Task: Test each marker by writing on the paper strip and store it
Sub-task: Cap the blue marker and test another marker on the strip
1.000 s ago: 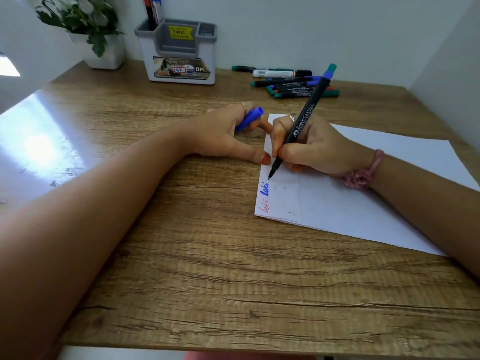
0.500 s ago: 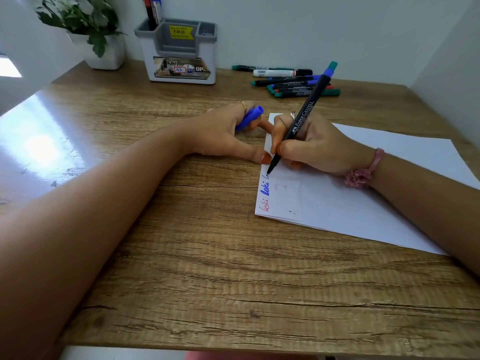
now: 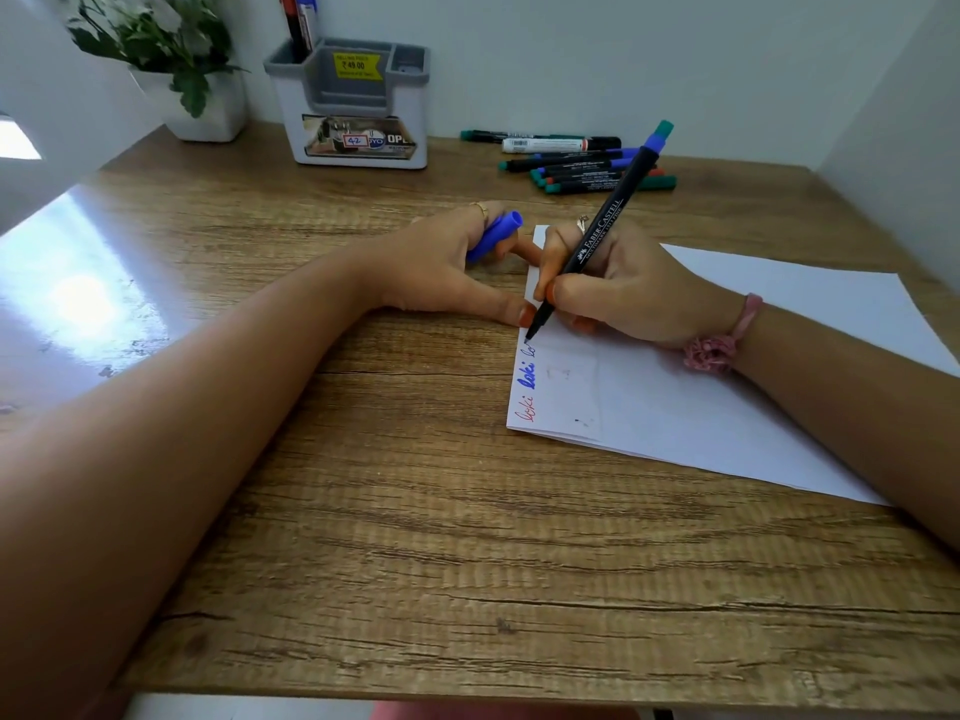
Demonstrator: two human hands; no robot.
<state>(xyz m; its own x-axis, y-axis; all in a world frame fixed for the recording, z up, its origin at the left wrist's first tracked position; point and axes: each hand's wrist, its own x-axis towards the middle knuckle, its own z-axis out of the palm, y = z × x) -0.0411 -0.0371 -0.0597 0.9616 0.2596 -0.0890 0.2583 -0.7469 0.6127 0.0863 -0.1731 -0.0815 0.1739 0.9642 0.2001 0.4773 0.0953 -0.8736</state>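
Observation:
My right hand [image 3: 623,288] grips a black marker with a blue end [image 3: 597,236], its tip touching the left edge of the white paper [image 3: 727,397]. Red and blue scribbles [image 3: 527,392] run along that edge, with faint new marks just under the tip. My left hand [image 3: 447,267] rests on the table beside the paper, its fingers curled round a blue cap [image 3: 496,233] and its thumb lying at the paper's edge. Several more markers [image 3: 587,161] lie in a loose pile at the back of the table.
A grey and white pen holder [image 3: 358,106] stands at the back with a couple of pens in its left slot. A potted plant [image 3: 171,59] sits in the back left corner. White walls close in the wooden table [image 3: 415,537] behind and to the right.
The marker tip has crept up along the paper's left edge, leaving faint new marks above the blue word. My left hand has stayed put with the cap.

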